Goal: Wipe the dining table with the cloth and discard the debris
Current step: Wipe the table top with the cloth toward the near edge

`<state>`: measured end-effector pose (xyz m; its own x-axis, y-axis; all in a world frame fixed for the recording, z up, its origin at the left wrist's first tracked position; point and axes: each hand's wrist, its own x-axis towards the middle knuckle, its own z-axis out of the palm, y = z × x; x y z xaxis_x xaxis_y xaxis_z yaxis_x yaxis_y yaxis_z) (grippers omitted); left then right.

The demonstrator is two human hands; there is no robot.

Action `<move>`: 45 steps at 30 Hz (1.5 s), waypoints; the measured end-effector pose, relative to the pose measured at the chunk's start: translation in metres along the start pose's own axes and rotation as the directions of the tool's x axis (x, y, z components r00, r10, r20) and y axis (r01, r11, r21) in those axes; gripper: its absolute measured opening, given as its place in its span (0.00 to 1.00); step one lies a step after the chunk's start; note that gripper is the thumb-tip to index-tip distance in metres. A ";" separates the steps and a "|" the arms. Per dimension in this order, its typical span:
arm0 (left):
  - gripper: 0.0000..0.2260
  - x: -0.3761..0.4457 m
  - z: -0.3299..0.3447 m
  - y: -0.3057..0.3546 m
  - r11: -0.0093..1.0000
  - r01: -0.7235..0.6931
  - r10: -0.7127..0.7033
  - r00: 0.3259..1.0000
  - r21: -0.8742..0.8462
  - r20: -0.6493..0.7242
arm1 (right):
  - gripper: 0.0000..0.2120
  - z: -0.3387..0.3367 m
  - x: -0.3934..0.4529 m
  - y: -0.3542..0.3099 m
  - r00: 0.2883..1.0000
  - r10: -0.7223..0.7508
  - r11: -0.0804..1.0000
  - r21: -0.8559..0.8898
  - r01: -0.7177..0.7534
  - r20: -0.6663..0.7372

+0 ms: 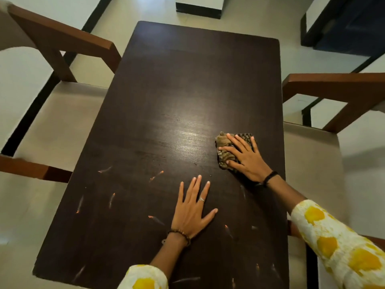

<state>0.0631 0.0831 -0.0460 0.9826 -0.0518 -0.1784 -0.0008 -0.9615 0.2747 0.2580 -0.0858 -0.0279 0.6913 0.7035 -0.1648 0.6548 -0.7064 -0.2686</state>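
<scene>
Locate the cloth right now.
In the head view the cloth lies bunched on the dark dining table near its right edge, pressed flat under the right hand, up and right of the left hand.

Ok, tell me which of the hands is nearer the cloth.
Right. The right hand lies flat on top of the cloth, pressing it to the table. The left hand rests flat on bare tabletop, nearer the person, apart from it.

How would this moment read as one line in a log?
step: wiping | right hand: flat on cloth, near right table edge | left hand: flat on table | debris: scattered near side
</scene>
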 end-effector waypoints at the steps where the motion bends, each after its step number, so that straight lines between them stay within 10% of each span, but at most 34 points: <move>1: 0.33 0.000 0.002 0.001 1.000 0.004 -0.004 1.000 0.013 -0.003 | 0.30 0.002 0.000 -0.002 1.000 0.010 1.000 -0.013 -0.010 -0.012; 16: 0.32 0.002 0.003 0.001 0.999 0.018 -0.017 1.000 0.036 -0.026 | 0.25 0.021 0.053 -0.059 0.988 -0.104 0.994 -0.043 0.100 -0.114; 28: 0.31 0.000 0.002 0.001 1.000 0.007 -0.008 0.999 -0.015 -0.034 | 0.28 0.001 -0.054 0.048 0.956 0.245 0.969 0.047 -0.241 -0.160; 45: 0.30 0.001 0.003 0.000 1.000 0.017 -0.017 1.000 -0.007 -0.025 | 0.29 0.024 -0.095 0.007 0.843 0.506 0.862 0.107 -0.495 -0.181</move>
<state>0.0635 0.0820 -0.0489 0.9869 -0.0287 -0.1589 0.0169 -0.9603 0.2784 0.1897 -0.1558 -0.0365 0.9697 0.2213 -0.1032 0.1898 -0.9490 -0.2518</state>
